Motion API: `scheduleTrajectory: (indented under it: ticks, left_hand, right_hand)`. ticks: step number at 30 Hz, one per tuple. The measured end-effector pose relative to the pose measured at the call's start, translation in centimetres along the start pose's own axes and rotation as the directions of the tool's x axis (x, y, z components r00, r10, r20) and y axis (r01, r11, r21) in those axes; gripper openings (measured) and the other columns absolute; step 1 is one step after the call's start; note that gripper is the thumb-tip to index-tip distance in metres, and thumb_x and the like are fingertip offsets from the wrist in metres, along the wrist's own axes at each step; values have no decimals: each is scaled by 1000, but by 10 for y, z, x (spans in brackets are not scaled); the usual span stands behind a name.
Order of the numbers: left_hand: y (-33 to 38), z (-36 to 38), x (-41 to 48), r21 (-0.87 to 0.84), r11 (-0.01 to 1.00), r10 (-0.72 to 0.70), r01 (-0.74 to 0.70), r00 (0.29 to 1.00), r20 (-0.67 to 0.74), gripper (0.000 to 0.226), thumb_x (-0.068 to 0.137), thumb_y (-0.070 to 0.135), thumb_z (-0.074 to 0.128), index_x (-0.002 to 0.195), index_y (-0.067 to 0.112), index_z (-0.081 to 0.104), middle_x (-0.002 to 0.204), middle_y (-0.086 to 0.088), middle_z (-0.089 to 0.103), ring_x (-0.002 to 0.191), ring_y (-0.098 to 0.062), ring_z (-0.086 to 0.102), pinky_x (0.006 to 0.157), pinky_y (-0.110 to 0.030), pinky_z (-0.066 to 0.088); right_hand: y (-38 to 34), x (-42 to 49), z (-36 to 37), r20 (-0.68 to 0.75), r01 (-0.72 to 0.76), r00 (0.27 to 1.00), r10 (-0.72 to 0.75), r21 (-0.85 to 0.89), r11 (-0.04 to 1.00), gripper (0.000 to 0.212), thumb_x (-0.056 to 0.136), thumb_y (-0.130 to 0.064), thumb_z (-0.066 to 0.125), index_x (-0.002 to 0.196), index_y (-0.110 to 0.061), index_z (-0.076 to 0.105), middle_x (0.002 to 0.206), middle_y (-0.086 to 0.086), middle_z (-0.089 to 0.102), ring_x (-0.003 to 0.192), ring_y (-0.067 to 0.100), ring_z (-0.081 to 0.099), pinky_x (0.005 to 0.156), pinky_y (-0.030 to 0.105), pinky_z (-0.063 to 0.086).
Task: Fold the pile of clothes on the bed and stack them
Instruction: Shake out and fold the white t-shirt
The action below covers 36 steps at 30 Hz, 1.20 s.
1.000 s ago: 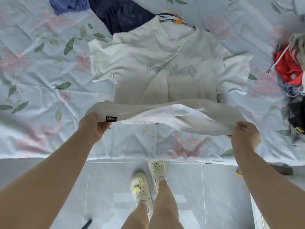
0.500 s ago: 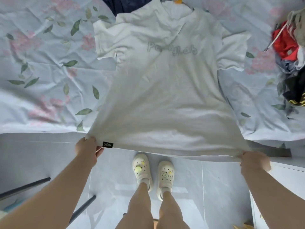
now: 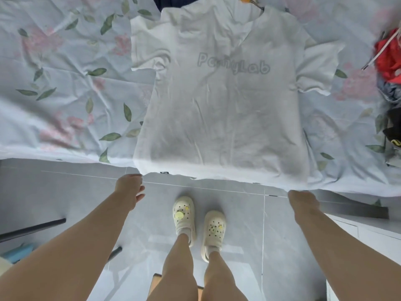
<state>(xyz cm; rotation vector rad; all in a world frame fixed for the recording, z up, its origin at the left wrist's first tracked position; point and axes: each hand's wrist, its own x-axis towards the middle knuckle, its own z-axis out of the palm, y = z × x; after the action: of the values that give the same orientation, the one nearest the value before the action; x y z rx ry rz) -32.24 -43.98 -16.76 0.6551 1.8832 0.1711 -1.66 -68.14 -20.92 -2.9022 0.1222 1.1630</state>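
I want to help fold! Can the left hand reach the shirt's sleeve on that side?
Probably yes: the left hand holds nothing, and the sleeve lies flat, uncovered; leaning forward looks needed.

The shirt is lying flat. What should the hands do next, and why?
Probably fold one sleeve side inward. The white T-shirt lies spread flat on the bed, sleeves sticking out, and the left hand is open by the hem, free to reach.

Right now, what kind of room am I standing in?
Most likely a bedroom: a bed covered with a flowered sheet, a white T-shirt spread flat on it, and a pile of clothes at its right edge.
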Motion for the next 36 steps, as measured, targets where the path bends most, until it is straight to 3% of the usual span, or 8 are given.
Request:
scheduleTrajectory:
  ticks: [7, 12, 21, 23, 25, 28, 33, 36]
  left_hand:
    - [74, 36, 12, -64, 992, 114, -107, 985, 129, 14, 95, 11, 49, 85, 18, 57, 81, 0, 55, 72, -13, 57, 67, -27, 47]
    - [144, 55, 40, -44, 987, 158, -153, 973, 169, 18, 95, 13, 48, 80, 20, 55, 80, 1, 55, 74, -13, 58, 68, -26, 47]
    - [272, 83, 142, -8, 988, 154, -154, 978, 139, 14, 91, 13, 51, 78, 18, 54, 79, -2, 51, 73, -17, 53, 70, -32, 49]
    - [290, 89, 169, 17, 982, 188, -188, 982, 28, 9, 89, 17, 52, 90, 10, 58, 85, -11, 50, 74, -25, 49, 75, -34, 45]
    - [305, 94, 193, 135, 968, 224, -212, 971, -81, 39, 90, 32, 50, 118, 6, 53, 113, -18, 52, 97, -34, 55, 87, -40, 47]
    - [327, 101, 213, 252, 932, 304, -262, 941, -147, 54, 90, 50, 48, 127, 12, 46, 132, -12, 43, 116, -33, 48, 101, -46, 40]
    - [356, 119, 224, 209, 893, 410, -398, 912, -13, 50, 84, 44, 62, 119, 10, 52, 110, -4, 58, 90, -25, 59, 69, -32, 49]
    - [377, 121, 224, -12, 981, 194, -194, 978, 71, 44, 82, 26, 70, 120, 13, 53, 94, -5, 57, 77, -23, 58, 55, -27, 48]
  right_hand:
    - [-109, -13, -3, -5, 224, 973, -232, 281, 933, 26, 86, -6, 45, 107, -1, 60, 90, 13, 55, 108, 34, 55, 78, 31, 39]
    - [-209, -21, -5, 21, 318, 937, -348, 361, 877, 22, 85, -11, 45, 103, -10, 58, 99, 13, 56, 91, 29, 53, 63, 27, 38]
    - [-391, -8, 25, -1, 458, 873, -488, 351, 817, 47, 86, -17, 49, 133, -22, 47, 136, 7, 49, 111, 31, 56, 93, 41, 47]
    - [-411, 3, 31, -13, 465, 872, -489, 333, 821, 53, 87, -18, 50, 139, -24, 42, 142, 5, 43, 118, 29, 51, 89, 35, 44]
    - [-420, 15, 33, -15, 433, 889, -458, 354, 829, 51, 88, -21, 51, 138, -26, 43, 140, 6, 40, 116, 26, 48, 78, 28, 37]
    - [-423, 28, 31, 11, 351, 921, -389, 410, 842, 41, 87, -23, 54, 128, -30, 51, 132, 5, 37, 111, 25, 44, 80, 27, 34]
    - [-423, 33, 25, 77, 295, 929, -362, 438, 850, 22, 86, -26, 59, 104, -36, 56, 121, 1, 36, 116, 27, 39, 91, 30, 34]
    - [-423, 32, 21, 88, 294, 925, -371, 454, 841, 17, 85, -25, 60, 99, -34, 57, 122, 3, 39, 117, 27, 40, 102, 33, 34]
